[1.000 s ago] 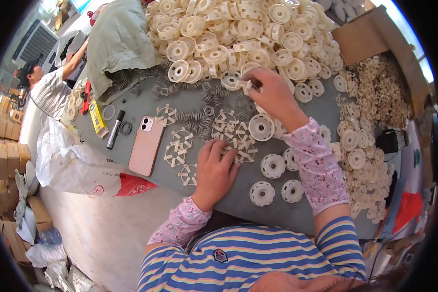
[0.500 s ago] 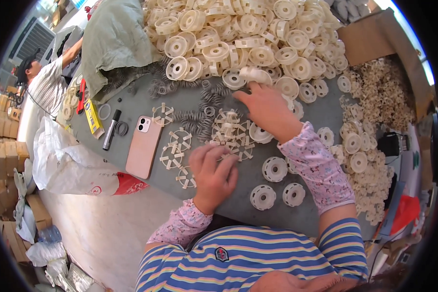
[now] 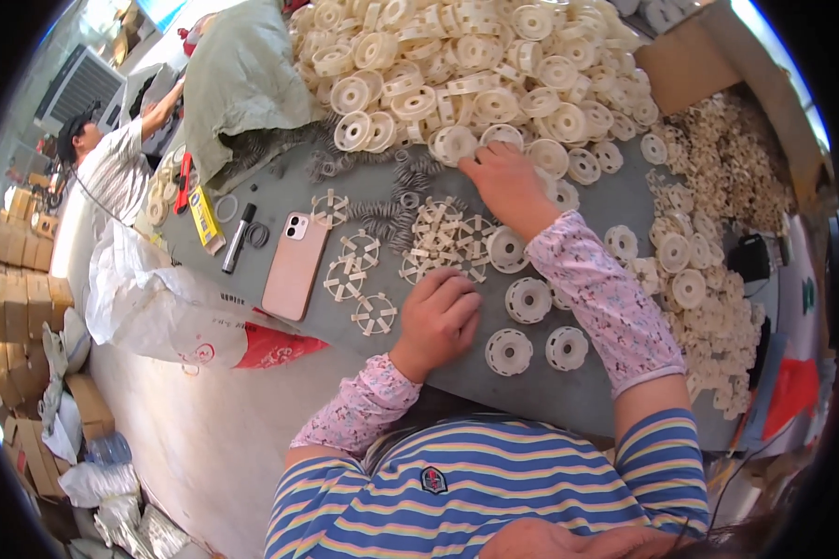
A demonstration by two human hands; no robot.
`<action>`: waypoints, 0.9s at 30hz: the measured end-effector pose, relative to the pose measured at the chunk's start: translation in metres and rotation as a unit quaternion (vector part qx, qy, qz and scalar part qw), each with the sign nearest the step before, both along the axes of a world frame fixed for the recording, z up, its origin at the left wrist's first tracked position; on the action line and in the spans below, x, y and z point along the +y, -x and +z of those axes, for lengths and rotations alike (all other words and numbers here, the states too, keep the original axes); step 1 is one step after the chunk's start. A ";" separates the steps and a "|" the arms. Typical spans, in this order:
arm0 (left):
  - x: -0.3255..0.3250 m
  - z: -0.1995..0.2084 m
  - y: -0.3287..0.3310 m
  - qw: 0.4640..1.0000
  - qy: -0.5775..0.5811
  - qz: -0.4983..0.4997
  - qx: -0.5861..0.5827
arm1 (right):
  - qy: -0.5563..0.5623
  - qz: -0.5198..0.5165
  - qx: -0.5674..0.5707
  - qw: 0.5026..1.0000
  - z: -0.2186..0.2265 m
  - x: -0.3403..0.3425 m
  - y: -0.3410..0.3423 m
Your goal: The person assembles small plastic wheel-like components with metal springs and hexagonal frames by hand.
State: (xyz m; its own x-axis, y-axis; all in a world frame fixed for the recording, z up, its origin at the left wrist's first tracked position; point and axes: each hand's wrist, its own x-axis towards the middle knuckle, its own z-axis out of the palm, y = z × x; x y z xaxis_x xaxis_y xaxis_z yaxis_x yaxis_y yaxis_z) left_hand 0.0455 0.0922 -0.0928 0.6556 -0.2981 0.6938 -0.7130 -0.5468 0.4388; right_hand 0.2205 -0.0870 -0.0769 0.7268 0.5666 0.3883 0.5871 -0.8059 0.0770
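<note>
Head view: nearest on the grey worktop (image 3: 573,401), two white wheels (image 3: 509,352) lie flat, hub faces and axes pointing up. Just beyond, the left hand (image 3: 436,323) has its fingers curled inward; whether its grip holds anything cannot be told. Past its knuckles, spoked rings (image 3: 443,228) lie flat in an overlapping cluster. Farther on, the right hand (image 3: 511,189) covers the near edge of an oval-looking wheel (image 3: 502,136), long axis running left to right; that grip is hidden, its width unclear. Behind rises the heap of cream wheels (image 3: 475,56).
</note>
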 end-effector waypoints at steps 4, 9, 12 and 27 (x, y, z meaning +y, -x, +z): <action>0.006 -0.002 0.002 0.998 0.047 0.037 -0.002 | -0.252 -0.034 0.184 0.949 0.036 -0.019 0.028; -0.018 0.018 0.027 0.917 0.302 0.026 0.260 | -0.573 0.010 0.490 0.657 0.054 -0.066 0.126; -0.045 0.046 0.034 0.578 0.542 -0.216 0.570 | -0.634 0.026 0.543 0.550 0.044 -0.081 0.194; -0.051 0.033 0.069 0.367 0.322 -0.323 0.811 | -0.761 -0.064 0.279 0.581 0.008 -0.118 0.325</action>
State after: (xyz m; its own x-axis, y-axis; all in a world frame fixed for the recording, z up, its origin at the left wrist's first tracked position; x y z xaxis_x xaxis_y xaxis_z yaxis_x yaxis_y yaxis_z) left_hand -0.0239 0.0417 -0.0598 0.2993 -0.8707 -0.3902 0.8812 0.0954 0.4631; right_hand -0.1043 -0.2050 -0.0685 0.9789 -0.1979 0.0514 0.1048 0.2703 -0.9570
